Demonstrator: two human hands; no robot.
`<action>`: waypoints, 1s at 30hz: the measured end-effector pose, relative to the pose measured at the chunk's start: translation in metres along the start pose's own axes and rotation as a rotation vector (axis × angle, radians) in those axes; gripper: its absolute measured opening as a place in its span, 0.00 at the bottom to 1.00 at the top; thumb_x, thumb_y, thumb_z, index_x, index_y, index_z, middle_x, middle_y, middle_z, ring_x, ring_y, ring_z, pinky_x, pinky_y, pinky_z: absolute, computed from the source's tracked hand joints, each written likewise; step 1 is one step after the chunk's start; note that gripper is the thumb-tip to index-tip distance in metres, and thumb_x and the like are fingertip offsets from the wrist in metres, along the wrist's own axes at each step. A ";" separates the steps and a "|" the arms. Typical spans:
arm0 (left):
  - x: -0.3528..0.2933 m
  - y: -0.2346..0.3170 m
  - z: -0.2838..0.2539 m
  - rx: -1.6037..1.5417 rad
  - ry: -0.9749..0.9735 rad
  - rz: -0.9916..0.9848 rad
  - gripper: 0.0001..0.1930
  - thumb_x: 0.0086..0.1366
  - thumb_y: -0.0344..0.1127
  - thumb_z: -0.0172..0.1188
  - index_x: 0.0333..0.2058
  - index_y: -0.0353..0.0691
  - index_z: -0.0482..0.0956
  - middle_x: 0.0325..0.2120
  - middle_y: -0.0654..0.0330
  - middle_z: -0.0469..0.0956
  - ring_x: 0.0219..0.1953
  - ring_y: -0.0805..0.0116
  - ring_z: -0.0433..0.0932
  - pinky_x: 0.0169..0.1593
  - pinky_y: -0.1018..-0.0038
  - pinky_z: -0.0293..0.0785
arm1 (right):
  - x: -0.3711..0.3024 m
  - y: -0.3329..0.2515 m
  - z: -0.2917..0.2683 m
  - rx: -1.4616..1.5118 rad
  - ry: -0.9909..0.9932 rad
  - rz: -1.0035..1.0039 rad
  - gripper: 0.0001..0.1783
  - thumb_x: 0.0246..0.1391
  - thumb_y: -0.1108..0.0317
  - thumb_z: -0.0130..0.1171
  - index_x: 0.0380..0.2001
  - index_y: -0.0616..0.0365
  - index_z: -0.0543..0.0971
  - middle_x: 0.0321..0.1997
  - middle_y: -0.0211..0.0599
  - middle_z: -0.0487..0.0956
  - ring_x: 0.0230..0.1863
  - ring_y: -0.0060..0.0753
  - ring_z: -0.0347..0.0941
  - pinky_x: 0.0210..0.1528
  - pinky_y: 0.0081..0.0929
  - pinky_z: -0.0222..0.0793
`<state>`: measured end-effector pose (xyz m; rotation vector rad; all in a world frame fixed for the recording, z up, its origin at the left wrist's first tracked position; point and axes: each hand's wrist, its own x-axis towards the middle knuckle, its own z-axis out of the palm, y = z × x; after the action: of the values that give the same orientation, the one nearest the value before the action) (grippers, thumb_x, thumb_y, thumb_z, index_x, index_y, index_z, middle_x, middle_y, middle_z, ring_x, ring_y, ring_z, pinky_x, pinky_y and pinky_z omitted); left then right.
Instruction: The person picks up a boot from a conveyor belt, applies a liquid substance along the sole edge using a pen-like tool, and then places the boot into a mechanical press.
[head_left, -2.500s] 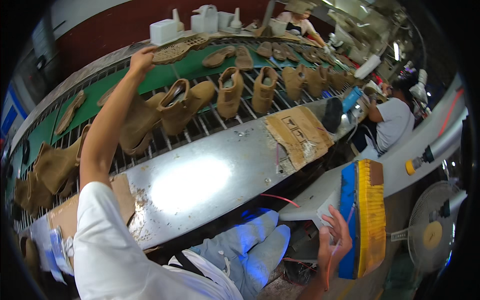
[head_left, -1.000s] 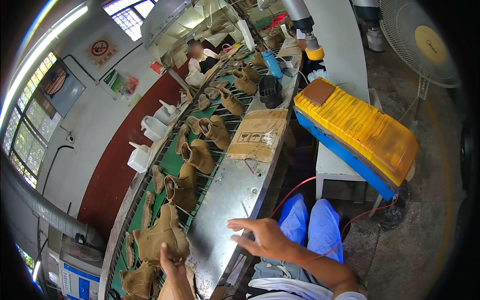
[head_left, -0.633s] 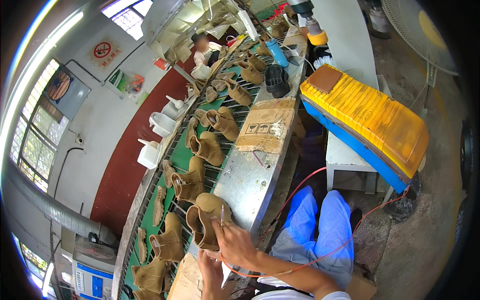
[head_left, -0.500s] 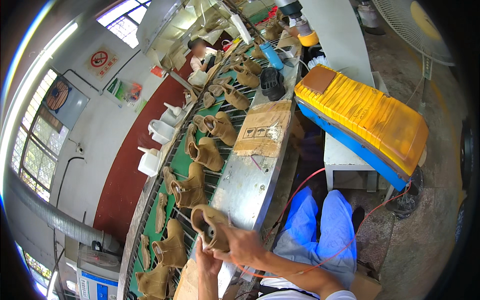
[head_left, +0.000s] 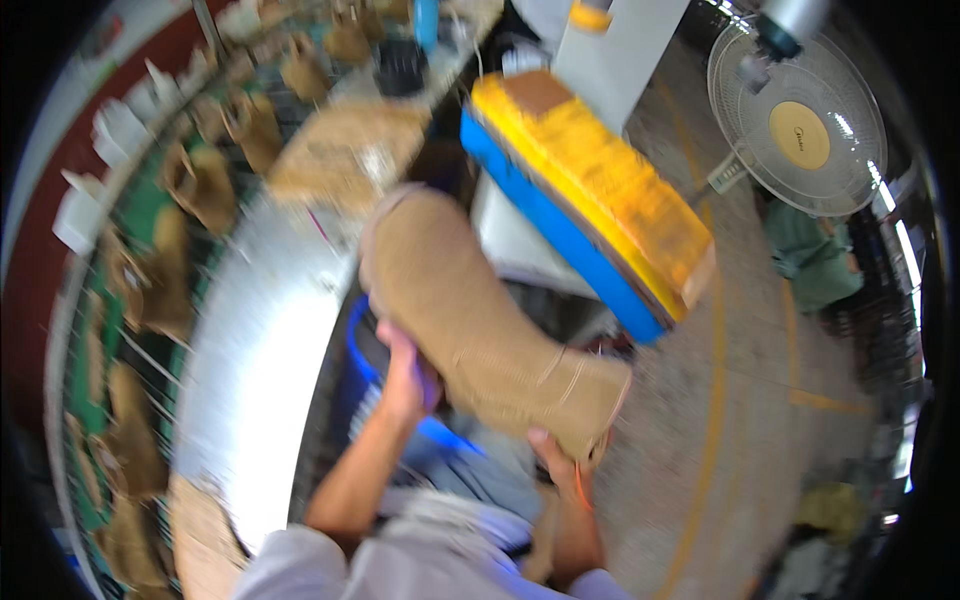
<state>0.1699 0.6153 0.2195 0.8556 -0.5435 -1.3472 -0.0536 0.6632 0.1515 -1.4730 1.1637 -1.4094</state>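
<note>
A tan ankle boot [head_left: 470, 310] is held up before me, tilted, with its rounded toe toward the upper left and its shaft toward the lower right. My left hand [head_left: 408, 375] grips it under the toe side, thumb up along its edge. At the shaft end, my right hand [head_left: 562, 465] holds the boot near the opening, with most of its fingers hidden behind it. No separate sole shows against its underside. Motion blurs the picture somewhat.
At left, several tan boots [head_left: 195, 185] and loose soles stand on a green conveyor [head_left: 90, 385] beside a metal ledge [head_left: 255, 300] with cardboard [head_left: 340, 155]. White bottles [head_left: 78, 215] line the far side. Ahead lies a yellow-and-blue padded block [head_left: 590, 180]; a fan [head_left: 797, 135] stands right.
The boot has come off the conveyor side, moved right and up close, and turned so its outside faces me. Both hands moved with it, and my view swung right.
</note>
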 end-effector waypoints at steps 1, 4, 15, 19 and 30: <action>0.006 -0.022 -0.004 0.005 -0.052 -0.052 0.54 0.61 0.81 0.34 0.73 0.43 0.48 0.73 0.54 0.54 0.73 0.54 0.54 0.73 0.54 0.53 | 0.000 0.001 -0.009 -0.031 0.098 0.127 0.55 0.36 0.58 0.82 0.66 0.65 0.63 0.62 0.45 0.72 0.57 0.46 0.73 0.60 0.41 0.70; 0.010 -0.065 0.003 -0.078 -0.145 -0.216 0.52 0.63 0.80 0.34 0.73 0.43 0.49 0.72 0.54 0.55 0.73 0.56 0.55 0.73 0.55 0.53 | -0.011 0.000 -0.033 -0.053 0.265 0.296 0.53 0.38 0.56 0.81 0.65 0.65 0.65 0.60 0.42 0.73 0.58 0.41 0.71 0.61 0.38 0.67; -0.015 -0.129 -0.020 -0.426 -0.196 -0.389 0.47 0.69 0.74 0.32 0.73 0.41 0.50 0.72 0.52 0.56 0.73 0.54 0.56 0.73 0.54 0.52 | -0.035 -0.010 -0.026 0.057 0.497 0.444 0.52 0.43 0.57 0.79 0.67 0.62 0.61 0.65 0.41 0.69 0.64 0.38 0.66 0.66 0.39 0.61; -0.018 -0.140 -0.021 -0.445 -0.263 -0.442 0.48 0.68 0.76 0.32 0.74 0.44 0.48 0.72 0.53 0.55 0.73 0.54 0.55 0.73 0.54 0.51 | -0.011 0.003 -0.003 -0.138 0.320 0.203 0.48 0.46 0.60 0.77 0.66 0.66 0.63 0.62 0.45 0.71 0.59 0.39 0.69 0.62 0.39 0.67; -0.003 -0.153 -0.036 -0.556 -0.211 -0.503 0.46 0.69 0.76 0.31 0.74 0.49 0.46 0.74 0.57 0.51 0.73 0.56 0.54 0.73 0.54 0.51 | -0.031 -0.010 -0.035 -0.311 0.092 0.453 0.38 0.51 0.58 0.75 0.58 0.70 0.72 0.55 0.48 0.78 0.55 0.39 0.74 0.58 0.37 0.70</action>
<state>0.1037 0.6256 0.0768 0.3976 -0.0864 -1.9419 -0.0869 0.6976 0.1555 -1.2433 1.7096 -1.0231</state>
